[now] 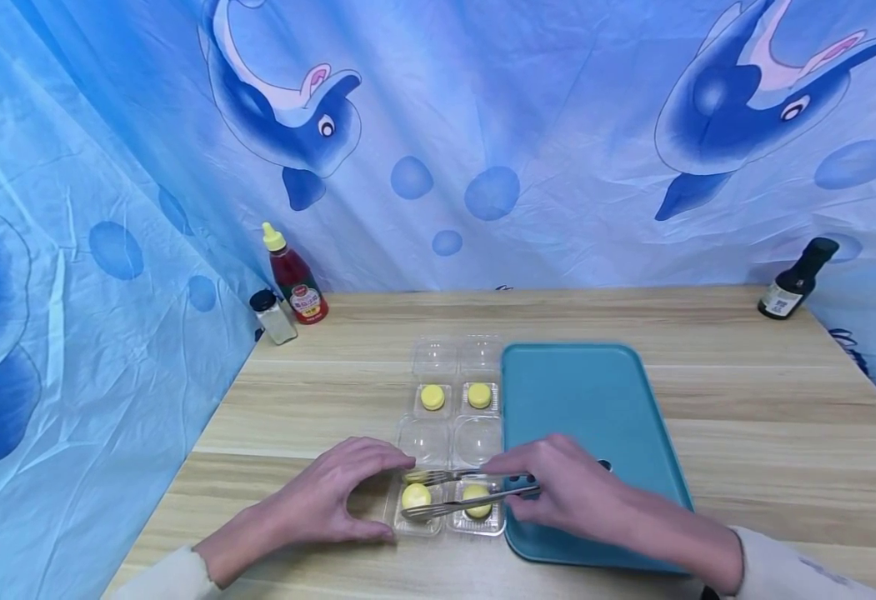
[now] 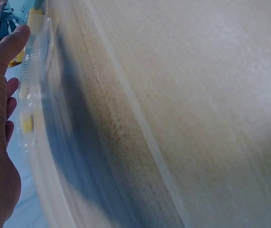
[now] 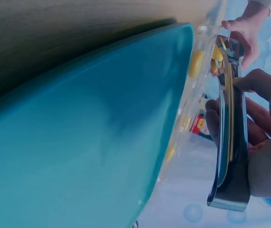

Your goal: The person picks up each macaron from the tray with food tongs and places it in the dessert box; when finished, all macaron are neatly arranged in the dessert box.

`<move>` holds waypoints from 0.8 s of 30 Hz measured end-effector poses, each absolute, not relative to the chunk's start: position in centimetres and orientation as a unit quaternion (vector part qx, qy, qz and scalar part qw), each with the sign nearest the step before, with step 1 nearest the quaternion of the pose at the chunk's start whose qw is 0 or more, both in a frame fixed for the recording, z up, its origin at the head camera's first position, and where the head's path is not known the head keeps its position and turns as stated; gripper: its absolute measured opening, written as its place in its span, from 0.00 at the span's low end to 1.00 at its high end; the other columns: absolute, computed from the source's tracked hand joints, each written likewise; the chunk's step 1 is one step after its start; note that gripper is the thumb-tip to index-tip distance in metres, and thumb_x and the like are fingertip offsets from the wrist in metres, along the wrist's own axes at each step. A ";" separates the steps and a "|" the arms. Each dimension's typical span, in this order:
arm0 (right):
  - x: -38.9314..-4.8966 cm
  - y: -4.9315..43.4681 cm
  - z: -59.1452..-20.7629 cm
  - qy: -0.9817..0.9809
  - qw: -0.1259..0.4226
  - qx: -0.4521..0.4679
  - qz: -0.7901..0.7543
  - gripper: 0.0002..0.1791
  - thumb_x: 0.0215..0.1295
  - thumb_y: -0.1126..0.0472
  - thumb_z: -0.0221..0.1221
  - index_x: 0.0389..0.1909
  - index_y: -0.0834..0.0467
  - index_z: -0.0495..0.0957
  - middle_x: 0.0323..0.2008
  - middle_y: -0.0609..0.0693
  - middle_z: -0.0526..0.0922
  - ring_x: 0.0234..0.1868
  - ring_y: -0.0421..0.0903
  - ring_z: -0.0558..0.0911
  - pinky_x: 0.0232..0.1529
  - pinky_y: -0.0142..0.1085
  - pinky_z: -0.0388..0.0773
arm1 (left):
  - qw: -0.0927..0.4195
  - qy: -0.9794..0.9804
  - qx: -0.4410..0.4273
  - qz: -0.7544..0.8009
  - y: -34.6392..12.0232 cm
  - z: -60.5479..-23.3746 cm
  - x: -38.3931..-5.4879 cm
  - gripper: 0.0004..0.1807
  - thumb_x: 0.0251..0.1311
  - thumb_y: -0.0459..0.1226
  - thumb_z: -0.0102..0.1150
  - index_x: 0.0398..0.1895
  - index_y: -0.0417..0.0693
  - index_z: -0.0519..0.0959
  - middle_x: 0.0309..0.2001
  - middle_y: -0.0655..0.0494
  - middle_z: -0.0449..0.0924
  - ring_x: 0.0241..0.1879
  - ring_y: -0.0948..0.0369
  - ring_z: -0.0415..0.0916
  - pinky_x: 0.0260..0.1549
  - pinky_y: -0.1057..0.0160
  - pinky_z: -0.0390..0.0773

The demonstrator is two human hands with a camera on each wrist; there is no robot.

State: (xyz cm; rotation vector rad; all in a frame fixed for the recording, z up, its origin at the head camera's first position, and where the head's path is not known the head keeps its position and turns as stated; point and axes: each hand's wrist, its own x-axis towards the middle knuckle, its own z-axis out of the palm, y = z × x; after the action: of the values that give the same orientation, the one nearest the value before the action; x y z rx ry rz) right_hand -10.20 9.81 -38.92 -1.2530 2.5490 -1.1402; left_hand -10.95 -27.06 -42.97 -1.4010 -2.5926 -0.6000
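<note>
The right hand [image 1: 567, 481] pinches metal tongs [image 3: 240, 142], their forked tips astride the left of two yellow macarons [image 1: 416, 496] in the near clear plastic box [image 1: 483, 527]; the left hand [image 1: 343, 490], thumb and fingers spread, holds nothing at its edge. Beyond, two more macarons [image 1: 432, 397] sit in the far clear box [image 1: 434, 358], left of the teal tray [image 1: 573, 392].

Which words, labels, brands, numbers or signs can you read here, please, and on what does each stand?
No text is legible.
Tall red yellow-capped bottle: printed label, too small to read.
Dark narrow-necked bottle: white label, too small to read.
Pale fabric right sleeve: grey mark, too blurred to read.
</note>
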 end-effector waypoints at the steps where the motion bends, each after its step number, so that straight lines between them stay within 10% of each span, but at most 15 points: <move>1: -10.2 9.7 -38.9 0.832 0.042 -0.409 -0.372 0.23 0.58 0.72 0.69 0.56 0.57 0.89 0.52 0.50 0.90 0.39 0.34 0.84 0.31 0.24 0.78 | 0.067 -0.860 -0.465 -0.199 -27.1 -43.0 -11.0 0.48 0.51 0.61 0.80 0.74 0.55 0.74 0.66 0.63 0.79 0.66 0.59 0.75 0.66 0.47 0.77; 8: -10.2 9.1 -38.7 0.833 0.037 -0.411 -0.369 0.23 0.57 0.72 0.69 0.55 0.56 0.89 0.50 0.48 0.91 0.38 0.34 0.85 0.31 0.24 0.79 | 0.066 -0.860 -0.465 -0.200 -27.1 -42.9 -11.0 0.47 0.52 0.61 0.80 0.74 0.55 0.74 0.66 0.64 0.79 0.66 0.60 0.75 0.66 0.48 0.77; 15: -9.6 8.4 -37.9 0.854 0.048 -0.385 -0.347 0.24 0.56 0.72 0.68 0.56 0.58 0.89 0.52 0.52 0.90 0.16 0.26 0.58 0.14 0.24 0.65 | 0.063 -0.863 -0.459 -0.200 -27.1 -42.8 -11.0 0.47 0.52 0.61 0.80 0.74 0.57 0.74 0.67 0.65 0.78 0.66 0.61 0.75 0.66 0.49 0.77; 24: -9.0 7.7 -36.9 0.866 0.055 -0.363 -0.339 0.25 0.53 0.72 0.67 0.55 0.58 0.89 0.49 0.53 0.91 0.13 0.25 0.51 0.12 0.25 0.61 | 0.062 -0.862 -0.462 -0.200 -27.2 -42.8 -11.0 0.47 0.52 0.61 0.80 0.74 0.56 0.74 0.67 0.64 0.79 0.66 0.60 0.75 0.66 0.48 0.77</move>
State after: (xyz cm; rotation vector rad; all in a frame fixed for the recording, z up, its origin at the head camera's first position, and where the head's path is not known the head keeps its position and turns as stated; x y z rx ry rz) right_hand -8.99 7.71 -36.85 -1.1037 2.6297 -1.0303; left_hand -11.03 -27.17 -42.84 -1.3962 -2.6061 -0.6054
